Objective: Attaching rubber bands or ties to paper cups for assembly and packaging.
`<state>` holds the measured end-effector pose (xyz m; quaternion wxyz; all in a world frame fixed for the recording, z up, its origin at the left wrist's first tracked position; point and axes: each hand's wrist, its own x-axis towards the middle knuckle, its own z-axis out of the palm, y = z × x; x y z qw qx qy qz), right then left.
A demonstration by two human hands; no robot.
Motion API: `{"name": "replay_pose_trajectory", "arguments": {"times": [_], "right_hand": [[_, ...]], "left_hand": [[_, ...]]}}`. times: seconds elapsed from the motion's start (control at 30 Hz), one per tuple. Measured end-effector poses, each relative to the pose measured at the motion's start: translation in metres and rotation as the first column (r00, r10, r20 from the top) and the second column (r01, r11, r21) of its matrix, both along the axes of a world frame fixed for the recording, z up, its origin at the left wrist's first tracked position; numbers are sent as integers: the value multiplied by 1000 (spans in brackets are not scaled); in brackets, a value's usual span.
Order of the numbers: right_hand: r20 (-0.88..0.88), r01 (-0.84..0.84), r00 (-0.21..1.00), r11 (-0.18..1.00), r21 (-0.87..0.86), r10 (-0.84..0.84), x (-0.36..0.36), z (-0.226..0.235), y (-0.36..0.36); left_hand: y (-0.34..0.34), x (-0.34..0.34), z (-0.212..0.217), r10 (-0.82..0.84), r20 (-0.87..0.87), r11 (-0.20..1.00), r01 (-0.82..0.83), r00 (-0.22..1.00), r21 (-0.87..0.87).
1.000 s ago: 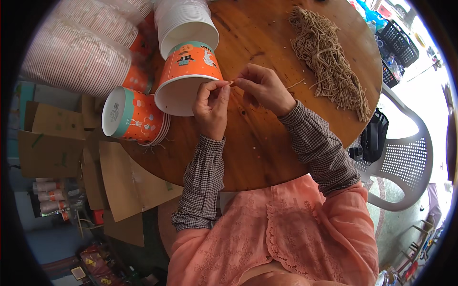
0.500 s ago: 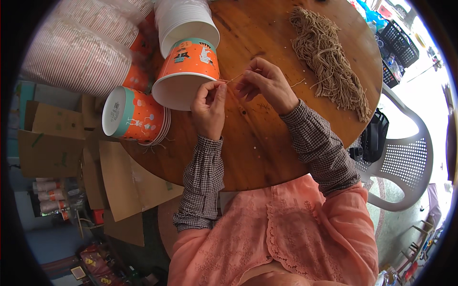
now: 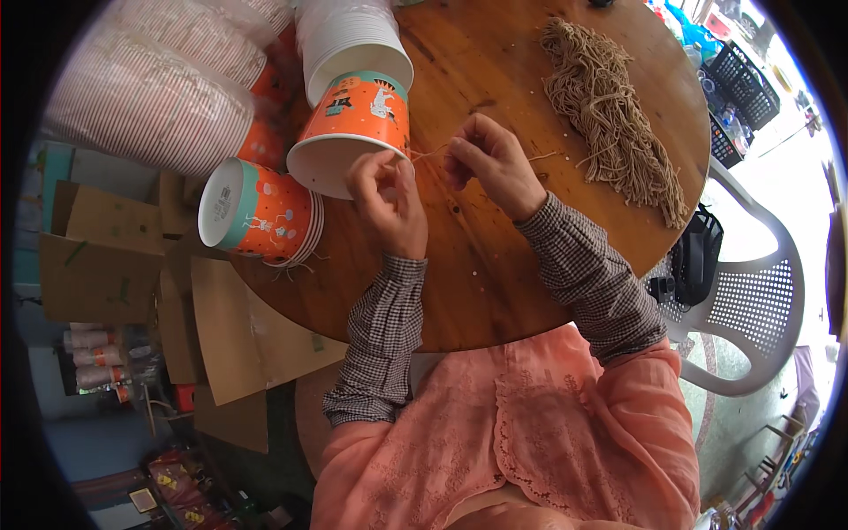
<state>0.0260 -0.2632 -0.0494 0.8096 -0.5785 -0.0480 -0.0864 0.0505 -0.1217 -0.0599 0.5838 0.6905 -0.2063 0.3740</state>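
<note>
An orange paper bucket (image 3: pixel 367 112) with cartoon figures and a teal band lies on its side, its white open mouth toward me. A thin piece of string (image 3: pixel 430 155) runs from the bucket's rim to my right hand (image 3: pixel 496 166), whose thumb and fingers are pinched on it. My left hand (image 3: pixel 393 205) is at the rim, fingers curled and thumb near the index finger, where the string meets the bucket. The exact hold of its fingertips is partly hidden. A bundle of tan strings (image 3: pixel 611 119) lies farther right on the round wooden table (image 3: pixel 477 296).
Nested white buckets (image 3: pixel 358 55) stand behind the orange one. A short stack of orange buckets (image 3: pixel 265 212), with string ends hanging out, lies left. Plastic-wrapped bucket stacks (image 3: pixel 155 102) fill the far left. Cardboard boxes (image 3: pixel 238 331) are beside the table; a grey plastic chair (image 3: pixel 751 300) stands right.
My left hand has shifted slightly right and its fingers have loosened into a rounder curl. My right hand remains pinched on the string, a little farther right.
</note>
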Motion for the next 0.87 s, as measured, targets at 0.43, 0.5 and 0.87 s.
{"name": "replay_pose_trajectory", "arguments": {"times": [0.43, 0.5, 0.87], "right_hand": [[7, 37, 999, 971, -237, -36, -6, 2, 10], [-15, 37, 999, 978, -205, -41, -7, 2, 14], [175, 173, 981, 798, -577, -86, -19, -1, 25]], "left_hand": [[-1, -6, -11, -848, -358, 495, 342, 390, -799], [4, -1, -19, -891, -308, 422, 360, 333, -832], [15, 5, -18, -929, -313, 362, 299, 199, -883]]}}
